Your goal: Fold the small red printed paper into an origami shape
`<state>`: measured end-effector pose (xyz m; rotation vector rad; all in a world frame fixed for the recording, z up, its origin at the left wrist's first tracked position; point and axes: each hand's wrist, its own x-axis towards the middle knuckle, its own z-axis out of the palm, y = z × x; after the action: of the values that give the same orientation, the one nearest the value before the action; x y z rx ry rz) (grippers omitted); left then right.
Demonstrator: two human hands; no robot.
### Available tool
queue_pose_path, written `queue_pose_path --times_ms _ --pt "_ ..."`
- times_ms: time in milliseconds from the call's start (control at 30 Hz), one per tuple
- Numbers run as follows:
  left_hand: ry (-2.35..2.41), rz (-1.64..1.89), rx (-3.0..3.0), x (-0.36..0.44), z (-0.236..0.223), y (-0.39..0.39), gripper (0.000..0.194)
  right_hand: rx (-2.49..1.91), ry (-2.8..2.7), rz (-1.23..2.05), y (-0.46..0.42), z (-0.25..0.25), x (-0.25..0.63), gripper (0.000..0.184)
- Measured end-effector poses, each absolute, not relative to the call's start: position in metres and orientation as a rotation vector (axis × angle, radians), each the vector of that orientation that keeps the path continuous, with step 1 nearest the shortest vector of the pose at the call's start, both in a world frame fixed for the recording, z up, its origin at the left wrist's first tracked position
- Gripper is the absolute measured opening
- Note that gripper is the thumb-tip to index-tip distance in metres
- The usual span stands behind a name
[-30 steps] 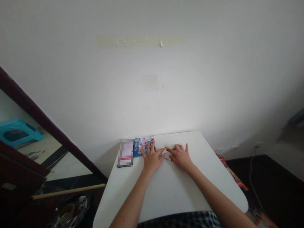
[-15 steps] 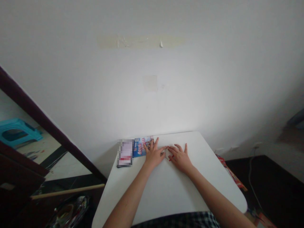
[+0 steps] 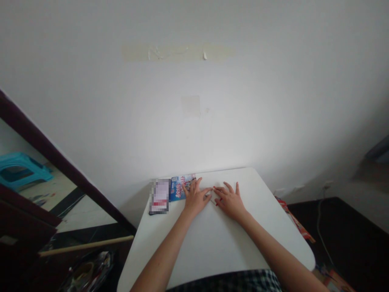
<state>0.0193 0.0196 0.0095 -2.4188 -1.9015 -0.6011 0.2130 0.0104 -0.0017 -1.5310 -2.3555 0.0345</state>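
My left hand lies flat on the white table, fingers spread, its fingertips over the right edge of a blue printed packet. My right hand rests flat beside it, fingers stretched toward the left hand. The index fingertips of both hands nearly meet over a small pale sheet that is hard to make out against the tabletop. Neither hand grips anything.
A phone lies left of the packet near the table's far left corner. The table stands against a white wall. A wooden stick and clutter lie on the floor at left; a turquoise stool shows farther left.
Both hands have slid slightly away from me across the table and stay flat. The view has shifted a little.
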Motion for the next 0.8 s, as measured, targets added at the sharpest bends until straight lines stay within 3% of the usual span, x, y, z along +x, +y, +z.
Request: queue_pose_path --times_ms 800 --pt "-1.793 -0.575 -2.364 0.0 0.015 -0.006 0.033 -1.588 -2.341 0.046 0.01 -0.007 0.21 0.049"
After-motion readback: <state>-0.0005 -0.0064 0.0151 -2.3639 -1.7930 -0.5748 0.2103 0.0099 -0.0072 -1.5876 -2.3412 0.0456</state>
